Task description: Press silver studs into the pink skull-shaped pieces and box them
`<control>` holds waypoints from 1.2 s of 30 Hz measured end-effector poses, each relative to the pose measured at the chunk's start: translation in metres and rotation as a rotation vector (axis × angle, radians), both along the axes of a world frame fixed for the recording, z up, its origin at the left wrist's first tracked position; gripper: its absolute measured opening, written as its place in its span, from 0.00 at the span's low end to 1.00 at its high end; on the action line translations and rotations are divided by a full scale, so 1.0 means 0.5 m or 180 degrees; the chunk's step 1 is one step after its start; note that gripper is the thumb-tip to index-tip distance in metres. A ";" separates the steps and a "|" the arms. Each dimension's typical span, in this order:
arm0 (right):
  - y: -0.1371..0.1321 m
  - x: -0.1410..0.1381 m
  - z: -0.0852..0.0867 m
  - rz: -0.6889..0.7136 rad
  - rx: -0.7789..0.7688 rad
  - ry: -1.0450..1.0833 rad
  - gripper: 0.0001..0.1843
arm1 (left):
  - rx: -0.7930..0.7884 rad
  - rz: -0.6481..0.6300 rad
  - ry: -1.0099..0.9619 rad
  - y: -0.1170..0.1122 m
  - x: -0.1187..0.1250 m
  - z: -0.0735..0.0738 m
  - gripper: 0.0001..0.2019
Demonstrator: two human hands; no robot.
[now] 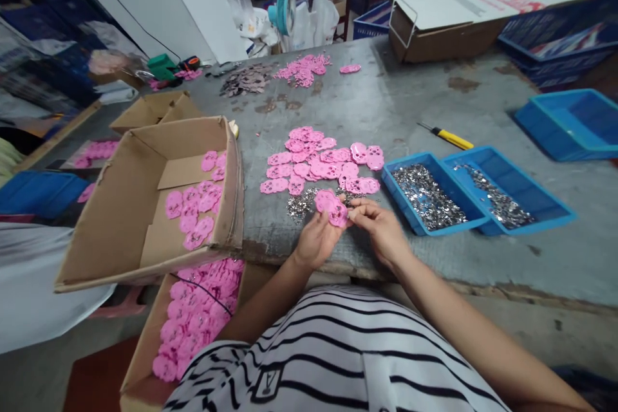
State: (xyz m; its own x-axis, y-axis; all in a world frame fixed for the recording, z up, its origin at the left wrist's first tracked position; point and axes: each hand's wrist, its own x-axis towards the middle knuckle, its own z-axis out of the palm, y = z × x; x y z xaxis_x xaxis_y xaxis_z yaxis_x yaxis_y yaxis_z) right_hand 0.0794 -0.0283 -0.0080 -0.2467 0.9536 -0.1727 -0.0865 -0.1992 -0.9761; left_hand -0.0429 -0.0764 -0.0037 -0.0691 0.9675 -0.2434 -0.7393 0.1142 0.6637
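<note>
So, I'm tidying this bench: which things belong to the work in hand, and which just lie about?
In use: left hand, right hand, pink piece, pink pile, metal bits, blue trays.
Lying about: yellow screwdriver, flat carton.

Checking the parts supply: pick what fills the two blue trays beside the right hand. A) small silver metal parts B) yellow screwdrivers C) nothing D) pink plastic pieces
A: both blue trays hold heaps of small silver metal parts, while the pink pieces lie on the grey table.
</note>
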 end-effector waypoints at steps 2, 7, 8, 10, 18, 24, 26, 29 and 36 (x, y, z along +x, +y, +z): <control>-0.007 -0.008 0.004 -0.0066 0.0018 0.0116 0.13 | -0.0021 -0.0001 0.0014 -0.007 0.000 0.001 0.25; -0.021 -0.018 0.008 -0.0040 0.0045 0.0149 0.14 | 0.0120 0.0147 0.0092 -0.016 -0.005 -0.003 0.30; -0.022 -0.019 0.008 -0.0044 0.0037 0.0149 0.15 | 0.0110 0.0200 0.0158 -0.016 -0.006 -0.003 0.29; -0.023 -0.019 0.009 -0.0058 0.0033 0.0154 0.15 | 0.0064 0.0269 0.0309 -0.016 -0.005 0.000 0.29; -0.022 -0.021 0.013 -0.0043 0.0002 0.0162 0.14 | 0.0217 0.0272 0.0321 -0.018 0.003 0.007 0.28; -0.025 -0.024 0.009 -0.0071 -0.0015 0.0147 0.13 | 0.0038 0.0248 0.0587 -0.017 0.005 0.011 0.25; -0.026 -0.024 0.007 -0.0055 0.0027 0.0086 0.15 | 0.0116 0.0259 0.0558 -0.017 0.005 0.011 0.25; -0.027 -0.025 0.007 -0.0043 0.0036 0.0063 0.17 | 0.0174 0.0280 0.0541 -0.017 0.004 0.011 0.25; -0.022 -0.023 0.010 -0.0007 -0.0053 0.0117 0.15 | 0.0307 0.0269 0.0446 -0.016 0.003 0.012 0.27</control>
